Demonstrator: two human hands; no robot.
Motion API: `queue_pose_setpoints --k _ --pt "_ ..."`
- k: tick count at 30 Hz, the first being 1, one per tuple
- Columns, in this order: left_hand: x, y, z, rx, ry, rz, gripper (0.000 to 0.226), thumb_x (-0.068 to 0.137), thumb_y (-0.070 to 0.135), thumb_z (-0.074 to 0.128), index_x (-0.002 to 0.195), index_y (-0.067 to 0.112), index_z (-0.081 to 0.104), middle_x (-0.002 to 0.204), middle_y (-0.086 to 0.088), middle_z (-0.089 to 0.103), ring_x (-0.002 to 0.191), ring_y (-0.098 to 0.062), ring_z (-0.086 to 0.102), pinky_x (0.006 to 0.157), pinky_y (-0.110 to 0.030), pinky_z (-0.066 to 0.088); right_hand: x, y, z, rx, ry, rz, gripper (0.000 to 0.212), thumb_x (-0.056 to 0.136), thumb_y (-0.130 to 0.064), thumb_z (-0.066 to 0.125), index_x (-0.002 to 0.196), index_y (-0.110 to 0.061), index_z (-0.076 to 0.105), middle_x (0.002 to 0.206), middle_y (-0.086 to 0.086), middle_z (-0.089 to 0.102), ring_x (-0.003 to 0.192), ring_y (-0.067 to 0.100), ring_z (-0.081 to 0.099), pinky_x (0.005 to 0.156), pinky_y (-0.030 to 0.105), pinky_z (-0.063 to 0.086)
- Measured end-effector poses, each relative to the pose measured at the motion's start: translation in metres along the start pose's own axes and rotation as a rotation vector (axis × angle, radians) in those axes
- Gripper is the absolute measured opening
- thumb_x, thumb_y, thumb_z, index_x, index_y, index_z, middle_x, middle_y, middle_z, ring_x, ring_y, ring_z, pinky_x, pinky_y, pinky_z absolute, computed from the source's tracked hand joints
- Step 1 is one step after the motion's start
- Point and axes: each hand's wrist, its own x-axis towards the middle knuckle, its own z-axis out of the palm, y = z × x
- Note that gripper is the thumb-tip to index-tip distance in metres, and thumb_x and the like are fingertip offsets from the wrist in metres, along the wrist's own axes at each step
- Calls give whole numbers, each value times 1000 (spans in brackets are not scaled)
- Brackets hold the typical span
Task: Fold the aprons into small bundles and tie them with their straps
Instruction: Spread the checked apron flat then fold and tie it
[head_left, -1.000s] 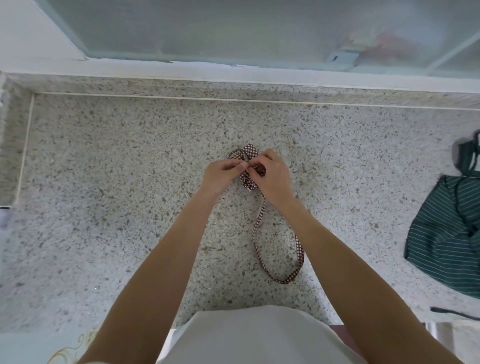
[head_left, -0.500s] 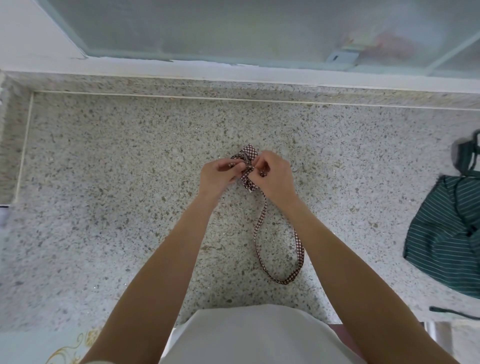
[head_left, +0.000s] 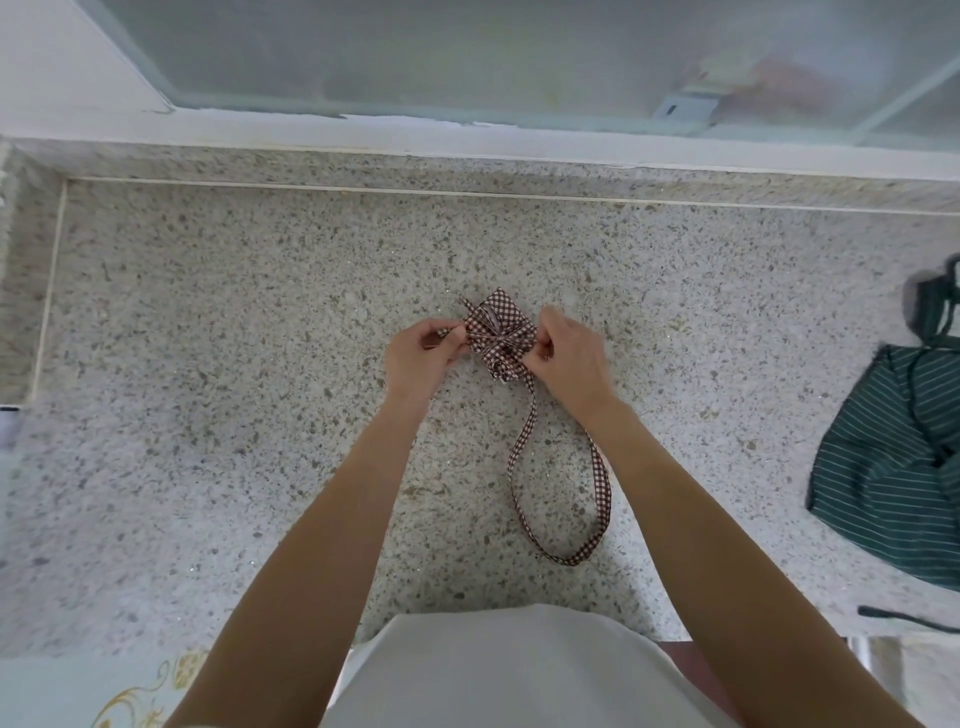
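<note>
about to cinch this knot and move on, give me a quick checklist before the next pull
1. Left hand pinches a thin strap end: ok.
2. Right hand grips the other end: ok.
3. Checked apron bundle folded small, straps crossed over its middle: ok.
4. Knot fully tight: cannot tell.
5. Long strap loop trails loose on the counter, untucked: not ok.
6. Green striped apron at the right lies unfolded: not ok.

No readable text, label or number shows anywhere
</note>
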Motion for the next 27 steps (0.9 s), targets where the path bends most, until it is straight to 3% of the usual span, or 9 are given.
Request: queue_pose_setpoints --k 4,7,9,10,13,16,20,24,27 --pt "0 -5 -1 112 65 -8 5 84 19 69 86 24 69 78 2 70 71 -19 67 73 -43 58 -1 3 3 -93 -55 -59 19 83 -2 55 101 -2 56 68 2 47 55 12 38 50 19 27" --pt "-6 -9 -3 228 66 68 6 84 25 68 87 30 68 85 0 71 70 -18 65 72 -40 58 -11 8 5 21 -24 -27 10 82 -1 56 87 -10 55 69 1 54 58 13 47 54 27 41" --pt "-12 -10 -5 354 47 199 19 87 29 65 106 26 64 106 -1 66 80 -12 62 78 -33 55 -29 18 1 140 -3 -27 6 87 -7 58 91 -12 58 92 2 65 81 14 60 77 31 52" --pt "-16 -11 -6 407 50 263 32 88 31 63 118 25 57 119 -2 58 90 -10 58 83 -29 52 -40 23 -1 167 19 -47 11 89 -9 59 100 -12 61 109 2 64 98 13 59 91 27 48" --pt "-40 -9 -7 581 97 597 37 90 24 58 126 19 51 130 -6 46 113 -16 48 89 -26 43 -85 42 -5 149 128 -75 26 86 1 57 107 -13 66 127 -1 56 117 12 49 97 19 41" --pt "-71 -21 3 700 -177 920 23 86 9 51 103 15 64 113 -1 61 107 -17 54 91 -34 48 -128 55 1 60 164 -69 37 76 16 55 91 -14 70 118 0 64 111 23 56 91 46 48" --pt "-101 -59 23 1028 -726 1020 26 84 17 57 109 19 65 116 1 61 114 -20 50 99 -42 39 -176 54 8 -113 14 -125 39 75 -7 39 94 -17 72 110 -3 69 112 27 56 91 45 46" --pt "-120 -72 26 1302 -844 1045 35 80 28 57 115 25 62 120 4 56 118 -19 43 103 -36 22 -211 55 16 -269 23 -86 31 73 -8 54 96 -20 71 103 -3 70 102 27 61 82 39 50" --pt "-130 -75 21 1372 -870 1054 28 83 31 53 109 33 63 111 10 58 113 -15 43 106 -37 17 -238 48 15 -324 46 32 53 58 1 74 108 -18 68 97 -1 70 91 29 63 75 38 53"
